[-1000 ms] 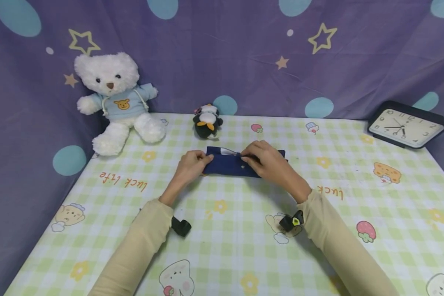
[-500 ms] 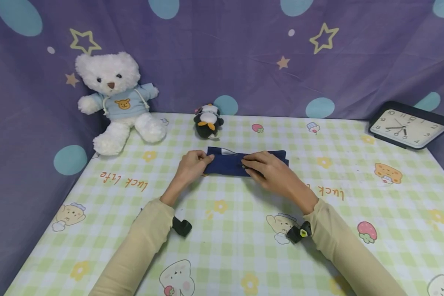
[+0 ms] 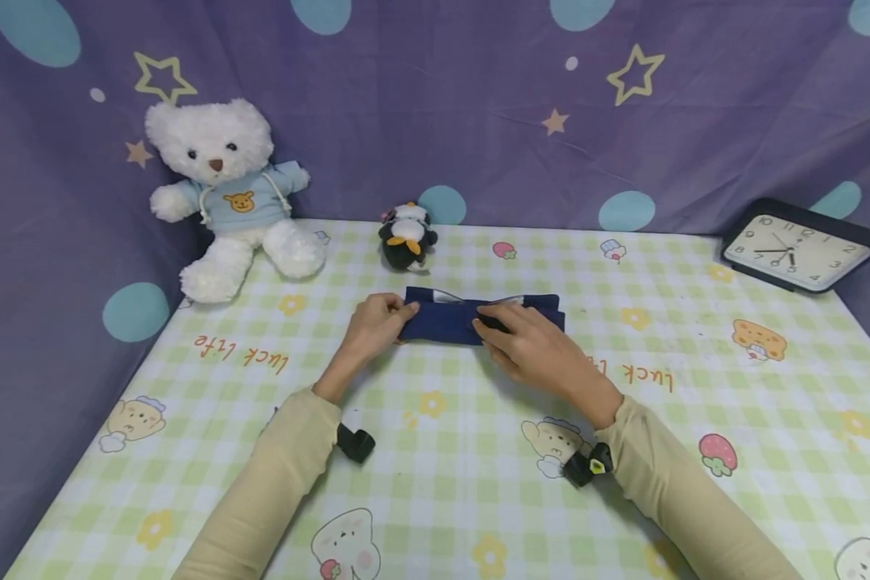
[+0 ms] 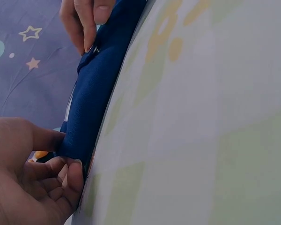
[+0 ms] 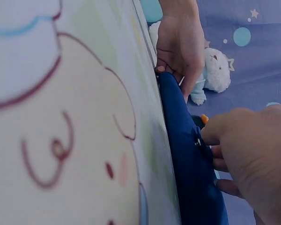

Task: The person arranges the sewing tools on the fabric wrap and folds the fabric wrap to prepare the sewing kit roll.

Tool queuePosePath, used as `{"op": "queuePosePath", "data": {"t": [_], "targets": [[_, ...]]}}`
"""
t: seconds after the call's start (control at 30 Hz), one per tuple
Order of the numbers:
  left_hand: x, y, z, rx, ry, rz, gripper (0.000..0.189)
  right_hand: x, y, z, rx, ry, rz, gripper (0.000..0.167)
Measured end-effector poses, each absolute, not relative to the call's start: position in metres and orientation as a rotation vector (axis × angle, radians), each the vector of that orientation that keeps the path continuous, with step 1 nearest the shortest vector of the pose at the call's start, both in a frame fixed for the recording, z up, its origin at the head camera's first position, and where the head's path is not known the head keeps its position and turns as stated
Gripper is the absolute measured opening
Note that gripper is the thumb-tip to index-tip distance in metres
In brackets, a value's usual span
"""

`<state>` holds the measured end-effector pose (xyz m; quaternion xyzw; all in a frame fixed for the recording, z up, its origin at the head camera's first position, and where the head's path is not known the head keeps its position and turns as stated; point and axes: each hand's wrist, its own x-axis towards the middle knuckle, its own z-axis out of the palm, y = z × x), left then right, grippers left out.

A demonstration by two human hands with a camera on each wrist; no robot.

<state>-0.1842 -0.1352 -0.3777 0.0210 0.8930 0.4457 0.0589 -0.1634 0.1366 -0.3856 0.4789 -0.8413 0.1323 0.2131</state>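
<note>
A long navy fabric pouch [image 3: 442, 324] lies crosswise on the table, a strip of white lining [image 3: 446, 296] showing along its far edge. My left hand [image 3: 374, 326] pinches its left end between thumb and fingers, as the left wrist view also shows. Over the middle of the pouch, the fingers of my right hand [image 3: 532, 345] grip a small navy tab [image 5: 202, 143] with a metal snap at the near face. Those fingers hide part of the tab and of the pouch's front in the head view.
Behind the pouch stands a small penguin plush [image 3: 408, 238]. A white teddy bear [image 3: 232, 193] in a blue hoodie sits at the back left, against the purple curtain [image 3: 478, 121]. A black-framed clock [image 3: 797, 246] stands at the back right of the checked tablecloth [image 3: 435, 491].
My right hand has come down from the pouch's far edge to its front face, bringing the tab over. More of its right end and white lining now shows. The left hand stays put.
</note>
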Motion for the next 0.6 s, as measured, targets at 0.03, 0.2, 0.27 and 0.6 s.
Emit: {"op": "queuePosePath", "data": {"t": [0.03,0.2,0.27,0.6], "targets": [[-0.1841,-0.1353,-0.3776,0.066,2.704,1.349,0.034,-0.1628,0.1361,-0.3856,1.325,-2.341,0.345,0.033],[-0.184,-0.135,-0.3768,0.077,2.703,1.356,0.034,-0.1617,0.1344,-0.3847,1.311,-2.355,0.248,0.033],[-0.1842,-0.1346,-0.3764,0.081,2.702,1.36,0.033,-0.1616,0.134,-0.3845,1.307,-2.36,0.22,0.033],[-0.1852,-0.1348,-0.3765,0.081,2.698,1.344,0.034,-0.1608,0.1315,-0.3844,1.299,-2.389,0.113,0.03]]}}
